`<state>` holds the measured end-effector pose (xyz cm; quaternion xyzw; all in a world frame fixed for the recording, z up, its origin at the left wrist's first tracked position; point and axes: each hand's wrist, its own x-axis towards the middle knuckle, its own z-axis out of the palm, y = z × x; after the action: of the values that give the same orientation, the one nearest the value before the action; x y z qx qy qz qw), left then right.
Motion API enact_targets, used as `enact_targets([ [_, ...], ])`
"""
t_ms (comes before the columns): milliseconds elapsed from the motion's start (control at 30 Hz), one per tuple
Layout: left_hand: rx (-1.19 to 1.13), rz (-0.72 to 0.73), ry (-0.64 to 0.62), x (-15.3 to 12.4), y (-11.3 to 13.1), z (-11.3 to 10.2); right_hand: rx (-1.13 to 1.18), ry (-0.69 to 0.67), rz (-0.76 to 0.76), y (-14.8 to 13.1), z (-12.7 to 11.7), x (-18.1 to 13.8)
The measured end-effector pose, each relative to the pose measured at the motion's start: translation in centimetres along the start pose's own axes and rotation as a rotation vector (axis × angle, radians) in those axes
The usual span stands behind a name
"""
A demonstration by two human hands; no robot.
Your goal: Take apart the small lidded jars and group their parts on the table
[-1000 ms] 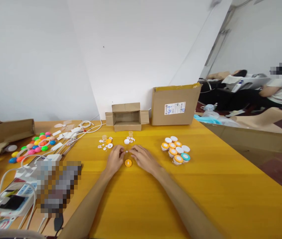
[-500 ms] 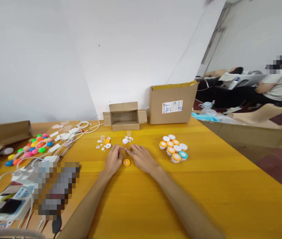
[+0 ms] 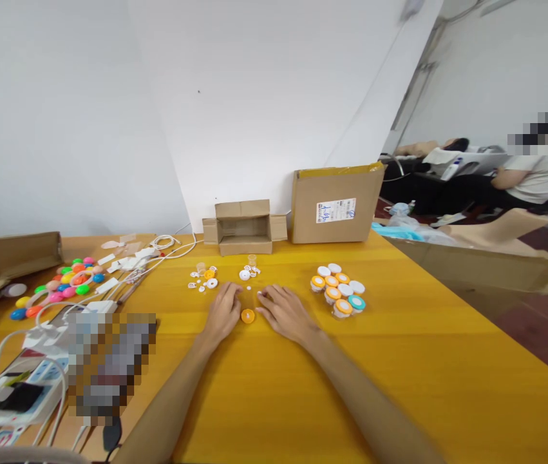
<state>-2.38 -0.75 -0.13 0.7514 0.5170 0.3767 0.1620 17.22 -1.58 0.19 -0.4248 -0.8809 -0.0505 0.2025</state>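
Note:
An orange round cap (image 3: 247, 316) with a small white centre lies on the table between my two hands. My left hand (image 3: 224, 314) rests just left of it, fingers loosely bent and apart, with no object visible in them. To the right, my right hand (image 3: 287, 314) lies low over the wood, its thumb and forefinger apart. A tiny pale spot shows at its forefinger tip; I cannot make out what it is. Beyond the fingertips sit a small white piece (image 3: 248, 288), a white round cap (image 3: 245, 275) and a clear cup (image 3: 252, 260).
Left of these are an orange ring (image 3: 209, 274) and small white parts. Several capped clear containers (image 3: 343, 308) cluster on the right. An open carton (image 3: 245, 245) and a taped box (image 3: 336, 225) stand behind. Coloured balls, cables and a power strip (image 3: 46, 377) fill the left. A person sits far right.
My right hand has drawn back to the right, and the gap between my hands is wider. The small white piece beyond the fingertips now shows. The view has shifted slightly.

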Motion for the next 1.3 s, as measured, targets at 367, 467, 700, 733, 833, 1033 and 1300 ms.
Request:
enact_targets([
  [367, -0.035, -0.067, 0.031, -0.2, 0.6, -0.6, -0.003, -0.033, 0.083, -0.7, 0.4, 0.9],
  [467, -0.03, -0.061, 0.038, -0.2, 0.6, -0.4, -0.016, -0.056, 0.083, -1.0, 0.4, 1.2],
  [700, -0.008, -0.067, 0.019, -0.2, 0.4, -0.3, 0.0, -0.057, 0.179, -1.1, 1.1, 1.9],
  [733, -0.008, -0.065, 0.017, -0.1, 0.4, -0.3, 0.004, -0.054, 0.181, -1.1, 1.2, 1.9],
  [833, -0.008, -0.057, 0.021, -0.1, 0.3, -0.3, 0.011, -0.031, 0.189, -1.1, 1.2, 1.8],
  [1033, 0.007, -0.051, 0.001, 0.0, 0.3, -0.6, 0.015, -0.02, 0.223, -1.3, 1.1, 1.8],
  [1300, 0.009, -0.03, -0.019, 0.1, 0.3, -0.9, 0.021, 0.008, 0.219, -1.2, 1.5, 2.0],
])
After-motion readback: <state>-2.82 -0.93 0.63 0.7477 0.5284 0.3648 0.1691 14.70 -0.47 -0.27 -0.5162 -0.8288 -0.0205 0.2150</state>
